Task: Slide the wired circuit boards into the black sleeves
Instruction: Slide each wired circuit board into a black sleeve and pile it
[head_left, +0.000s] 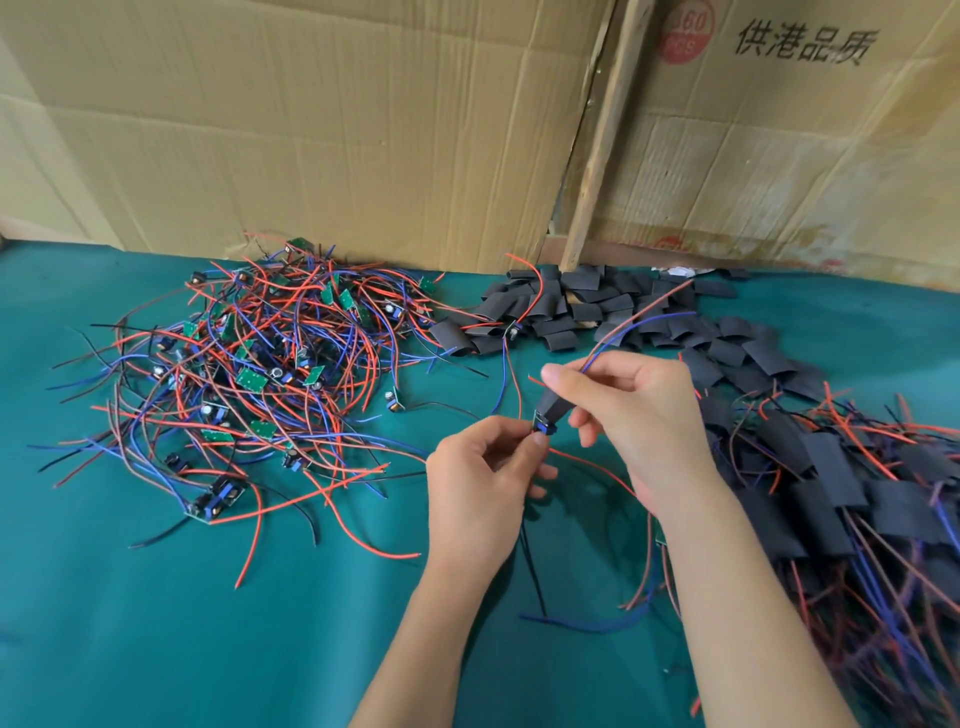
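Two hands' fingers pinching board (543, 427) and sleeve (555, 404), between loose boards (249, 364), empty sleeves (597, 306), finished pile (831, 483).

Two hands (545, 447), one board (543, 427), one sleeve (551, 405) held.

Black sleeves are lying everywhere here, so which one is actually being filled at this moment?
The black sleeve pinched in the right hand, raised above the green cloth. The left hand holds a circuit board at its lower mouth; all others lie in piles.

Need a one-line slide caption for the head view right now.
Left hand feeds a wired circuit board into a black sleeve pinched by the right hand over green cloth.
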